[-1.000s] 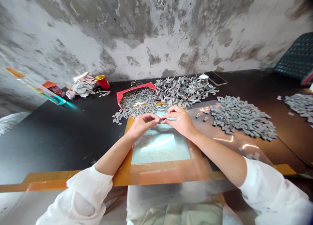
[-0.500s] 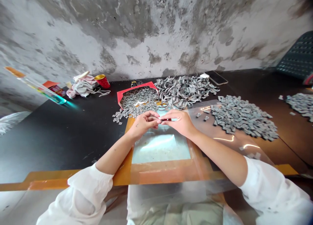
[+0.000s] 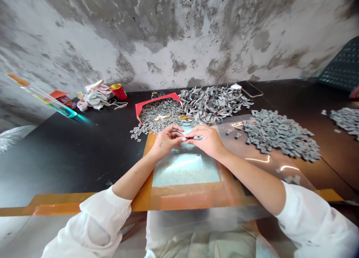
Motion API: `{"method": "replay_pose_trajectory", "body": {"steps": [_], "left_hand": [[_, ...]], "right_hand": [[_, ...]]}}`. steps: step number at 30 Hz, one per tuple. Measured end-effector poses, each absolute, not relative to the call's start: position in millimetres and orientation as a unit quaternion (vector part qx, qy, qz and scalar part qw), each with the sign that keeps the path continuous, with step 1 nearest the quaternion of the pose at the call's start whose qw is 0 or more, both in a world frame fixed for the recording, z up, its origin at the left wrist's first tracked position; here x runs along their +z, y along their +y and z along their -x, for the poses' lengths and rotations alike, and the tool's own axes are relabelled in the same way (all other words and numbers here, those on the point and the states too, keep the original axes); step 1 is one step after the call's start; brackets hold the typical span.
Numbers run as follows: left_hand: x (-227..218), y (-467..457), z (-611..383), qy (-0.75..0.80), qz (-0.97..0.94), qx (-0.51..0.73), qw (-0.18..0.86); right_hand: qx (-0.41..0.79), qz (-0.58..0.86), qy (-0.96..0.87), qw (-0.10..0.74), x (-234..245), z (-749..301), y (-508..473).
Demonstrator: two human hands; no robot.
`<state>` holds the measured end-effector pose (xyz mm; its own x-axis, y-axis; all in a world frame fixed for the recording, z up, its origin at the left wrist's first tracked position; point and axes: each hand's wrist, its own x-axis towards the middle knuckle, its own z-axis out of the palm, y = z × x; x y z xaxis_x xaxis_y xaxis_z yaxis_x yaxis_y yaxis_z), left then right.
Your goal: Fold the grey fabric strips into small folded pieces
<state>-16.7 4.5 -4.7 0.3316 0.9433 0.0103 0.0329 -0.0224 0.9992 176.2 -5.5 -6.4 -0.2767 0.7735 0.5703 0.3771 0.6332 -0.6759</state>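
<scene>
My left hand (image 3: 169, 138) and my right hand (image 3: 204, 138) meet fingertip to fingertip above a pale, glossy sheet (image 3: 186, 170) taped to the table. Both are closed in a pinch. Whatever sits between the fingertips is too small and covered to name. Just beyond my left hand a red-edged tray (image 3: 159, 97) holds a heap of small grey pieces (image 3: 157, 114), some spilling over its front. Behind my right hand lies a tangled pile of grey strips (image 3: 214, 102). Further right, small grey pieces form another pile (image 3: 280, 134).
On the left stand a red cup (image 3: 119, 92), crumpled cloth (image 3: 97, 97) and a clear tube with blue liquid (image 3: 66, 110). A phone (image 3: 252, 89) lies near the wall. At the far right are a dark perforated basket (image 3: 342, 65) and more grey pieces (image 3: 346, 119).
My fingertips have drawn slightly closer together, and the small dark bit seen between them before is now hidden. The whole view has shifted a little; the piles look the same.
</scene>
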Motion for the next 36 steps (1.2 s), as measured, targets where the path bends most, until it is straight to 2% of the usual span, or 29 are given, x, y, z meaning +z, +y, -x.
{"method": "replay_pose_trajectory", "body": {"steps": [3, 8, 15, 19, 24, 27, 31, 36], "left_hand": [[-9, 6, 17, 0.41, -0.611, 0.416, 0.534], [-11, 7, 18, 0.402, -0.652, 0.418, 0.489], [-4, 1, 19, 0.372, -0.725, 0.46, 0.352], [5, -6, 17, 0.363, -0.782, 0.45, 0.231], [12, -8, 16, 0.36, -0.806, 0.436, 0.174], [10, -5, 17, 0.375, -0.799, 0.428, 0.195], [2, 3, 20, 0.402, -0.764, 0.403, 0.304], [-7, 8, 24, 0.425, -0.741, 0.366, 0.369]], "right_hand": [[0.262, 0.395, -0.751, 0.46, -6, -174, -7], [0.411, 0.396, -0.697, 0.434, -4, -176, -5], [0.572, 0.366, -0.561, 0.473, -7, -172, -4], [0.61, 0.369, -0.516, 0.474, -7, -171, -3], [0.592, 0.395, -0.511, 0.481, -5, -173, -1], [0.565, 0.396, -0.543, 0.479, -5, -175, 1], [0.519, 0.388, -0.597, 0.473, -7, -177, 3], [0.443, 0.41, -0.667, 0.438, -8, -178, 1]]}}
